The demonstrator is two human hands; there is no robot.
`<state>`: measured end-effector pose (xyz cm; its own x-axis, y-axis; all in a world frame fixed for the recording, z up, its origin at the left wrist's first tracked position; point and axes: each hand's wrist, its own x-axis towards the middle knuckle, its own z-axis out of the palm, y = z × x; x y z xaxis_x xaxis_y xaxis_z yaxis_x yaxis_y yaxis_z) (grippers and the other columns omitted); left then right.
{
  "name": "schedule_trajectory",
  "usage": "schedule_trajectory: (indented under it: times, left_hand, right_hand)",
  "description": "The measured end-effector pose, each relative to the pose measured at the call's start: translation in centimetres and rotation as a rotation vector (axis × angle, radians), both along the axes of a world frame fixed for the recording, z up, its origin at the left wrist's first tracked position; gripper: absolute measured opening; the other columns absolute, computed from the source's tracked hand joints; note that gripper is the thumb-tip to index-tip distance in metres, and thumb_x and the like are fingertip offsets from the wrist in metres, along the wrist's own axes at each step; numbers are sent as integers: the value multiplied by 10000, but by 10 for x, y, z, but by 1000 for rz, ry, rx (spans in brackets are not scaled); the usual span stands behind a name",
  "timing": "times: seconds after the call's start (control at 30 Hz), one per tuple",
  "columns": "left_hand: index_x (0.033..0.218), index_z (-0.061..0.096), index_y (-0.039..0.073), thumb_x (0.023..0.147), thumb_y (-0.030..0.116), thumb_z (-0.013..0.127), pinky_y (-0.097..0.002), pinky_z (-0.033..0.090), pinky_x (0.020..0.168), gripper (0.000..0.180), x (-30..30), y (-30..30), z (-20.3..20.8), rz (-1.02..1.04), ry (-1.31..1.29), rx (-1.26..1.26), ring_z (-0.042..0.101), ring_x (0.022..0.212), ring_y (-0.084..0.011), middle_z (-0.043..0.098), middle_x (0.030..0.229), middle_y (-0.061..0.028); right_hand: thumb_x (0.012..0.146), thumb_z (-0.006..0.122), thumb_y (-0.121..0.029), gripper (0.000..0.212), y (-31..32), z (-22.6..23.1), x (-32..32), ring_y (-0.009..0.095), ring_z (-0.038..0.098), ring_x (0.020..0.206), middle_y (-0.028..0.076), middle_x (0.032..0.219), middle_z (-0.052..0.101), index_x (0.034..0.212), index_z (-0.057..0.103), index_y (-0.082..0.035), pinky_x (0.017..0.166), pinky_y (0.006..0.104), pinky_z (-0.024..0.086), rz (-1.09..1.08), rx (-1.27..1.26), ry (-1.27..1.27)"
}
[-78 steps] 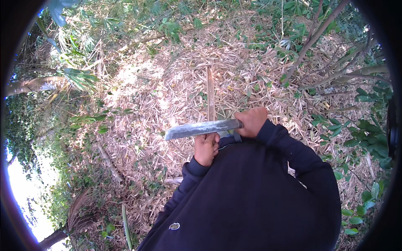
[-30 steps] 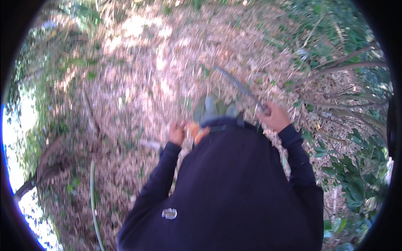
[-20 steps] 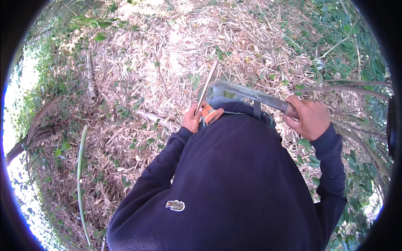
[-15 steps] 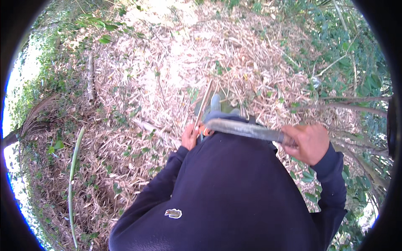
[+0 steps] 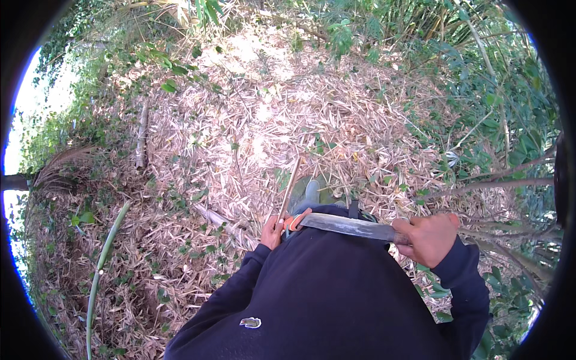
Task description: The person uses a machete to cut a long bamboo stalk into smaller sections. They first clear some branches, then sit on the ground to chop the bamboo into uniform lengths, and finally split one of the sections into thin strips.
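Note:
My right hand (image 5: pixel 427 239) is wrapped round the handle of a machete (image 5: pixel 345 225), whose worn grey blade lies sideways across my waist and points left. The blade's tip reaches an orange piece (image 5: pixel 295 219) at my left hip; whether it goes inside or lies over it I cannot tell. Beside that piece, my left hand (image 5: pixel 273 233) is closed at the lower end of a thin brown stick (image 5: pixel 291 186), which slants up and away over the ground. Part of the left hand's fingers is hidden.
Dry bamboo leaves (image 5: pixel 240 138) cover the ground. A cut green stalk (image 5: pixel 103 270) lies at left, a short log (image 5: pixel 143 133) beyond it. Bare branches (image 5: pixel 498 186) stick in from the right near my right arm. My boot (image 5: pixel 312 191) shows ahead of my waist.
My right hand has moved left and down, bringing the machete's tip against the orange piece at my left hip. The left hand stays by the stick. The view has tilted up.

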<state>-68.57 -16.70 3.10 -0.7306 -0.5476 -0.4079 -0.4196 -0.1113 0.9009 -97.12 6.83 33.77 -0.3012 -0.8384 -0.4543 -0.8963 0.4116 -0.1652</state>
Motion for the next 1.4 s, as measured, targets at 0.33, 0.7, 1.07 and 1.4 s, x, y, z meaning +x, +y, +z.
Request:
schedule_trajectory:
  times: [0.33, 0.7, 1.07, 1.4]
  left_hand:
    - [1040, 619, 11, 933, 244, 462, -329, 441, 833, 300, -1, 4, 3, -92, -85, -62, 577, 910, -203, 623, 958, -115]
    - [1011, 625, 20, 926, 227, 472, -343, 436, 779, 271, 25, 38, -17, 128, -45, -180, 568, 818, -246, 602, 883, -123]
    - [1135, 516, 34, 913, 228, 430, -233, 332, 348, 307, 111, 28, -24, 882, -328, 534, 437, 448, -118, 625, 883, -84]
    - [1017, 655, -20, 848, 329, 549, -362, 476, 629, 402, 213, -16, -114, 1213, -653, 421, 587, 744, -226, 631, 894, -134]
  right_hand:
    - [725, 627, -201, 136, -95, 29, 27, 246, 638, 602, 75, 602, 613, 673, 640, -77, 556, 386, 492, 288, -53, -93]
    - [857, 510, -223, 247, -157, -125, 108, 274, 666, 829, 124, 930, 686, 964, 664, -61, 739, 400, 506, 302, 113, -362]
    - [927, 528, -197, 224, -100, -106, -52, 157, 594, 881, 84, 933, 626, 1006, 589, 4, 797, 295, 459, -367, -538, -761]
    - [889, 568, -233, 280, -17, -279, -85, 140, 608, 820, 77, 847, 639, 1006, 613, 18, 740, 283, 476, -681, -87, -609]
